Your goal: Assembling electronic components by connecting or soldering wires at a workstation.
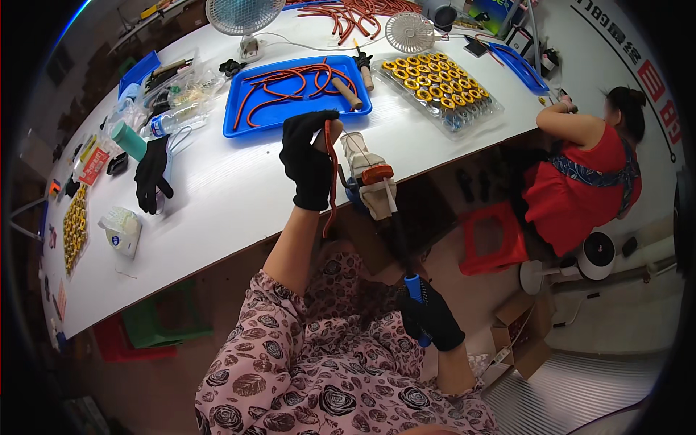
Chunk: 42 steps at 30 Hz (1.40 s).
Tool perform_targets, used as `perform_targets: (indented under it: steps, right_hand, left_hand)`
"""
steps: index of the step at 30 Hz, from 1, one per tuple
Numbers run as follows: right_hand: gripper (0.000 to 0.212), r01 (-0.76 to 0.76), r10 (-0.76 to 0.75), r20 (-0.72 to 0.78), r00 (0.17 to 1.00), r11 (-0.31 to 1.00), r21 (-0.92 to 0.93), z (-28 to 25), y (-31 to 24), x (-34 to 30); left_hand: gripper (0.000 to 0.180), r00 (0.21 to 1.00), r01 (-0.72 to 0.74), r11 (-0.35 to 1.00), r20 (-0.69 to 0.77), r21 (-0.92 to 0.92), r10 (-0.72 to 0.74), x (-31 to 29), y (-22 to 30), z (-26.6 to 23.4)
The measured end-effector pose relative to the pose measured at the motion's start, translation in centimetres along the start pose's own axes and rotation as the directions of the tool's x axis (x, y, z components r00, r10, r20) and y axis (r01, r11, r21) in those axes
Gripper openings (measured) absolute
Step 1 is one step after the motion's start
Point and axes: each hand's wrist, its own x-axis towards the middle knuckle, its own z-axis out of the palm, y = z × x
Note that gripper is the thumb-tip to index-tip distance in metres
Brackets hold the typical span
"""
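Observation:
My left hand (308, 163), in a black glove with bare fingertips, is raised at the table's front edge. Its fingers are closed on a thick red-brown wire (331, 174) that hangs down past the wrist. Just right of it, a clamp (377, 199) padded with pale wrapping sits at the edge, with an orange-red wound piece (377, 174) in its jaws. Lower right, in front of my lap, my right hand (433, 317) in a black glove grips the blue handle of a tool (412, 286). A dark, blurred shaft runs from the handle up toward the clamp; its tip I cannot make out.
Behind my left hand lies a blue tray (232, 123) with red-brown wires and a wooden stick. A clear pack (442, 87) of yellow rings stands to its right. At left are a black glove (152, 174) and a tissue pack (122, 230). A person in red (580, 174) sits at right.

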Motion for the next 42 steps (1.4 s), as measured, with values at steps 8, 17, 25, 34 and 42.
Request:
perform_targets:
  steps: [8, 17, 25, 34, 42]
  right_hand:
    - [0.019, -0.021, 0.021, -0.015, 1.0, 1.0, 0.0, 0.1, -0.3, 0.3]
    - [0.018, -0.041, 0.026, -0.07, 0.997, 0.974, -0.221, 0.0, -2.0, 0.0]
    - [0.015, -0.241, 0.097, 0.314, 0.944, 0.855, 0.459, -1.3, 3.9, -6.2]
    - [0.013, -0.468, -0.079, 0.544, 0.835, 0.419, 0.778, -1.3, 8.1, -8.1]
    - [0.018, 0.038, -0.786, 0.246, 0.568, -0.273, -0.961, -2.3, 18.2, -15.4]
  left_hand:
    - [0.019, 0.956, 0.169, 0.964, 0.271, -0.207, -0.109, 0.2, -2.8, 2.3]
    - [0.019, 0.644, 0.722, 0.658, 0.554, -0.213, -0.527, -1.4, -4.2, 2.2]
    - [0.03, 0.887, 0.399, 0.902, 0.32, -0.166, -0.334, -1.9, -0.7, -4.1]
    - [0.028, 0.796, -0.412, 0.882, 0.561, 0.228, 0.227, -11.3, 9.1, -5.3]
    - [0.021, 0.667, -0.091, 0.98, 0.742, 0.176, -0.071, -18.7, 8.9, -7.1]
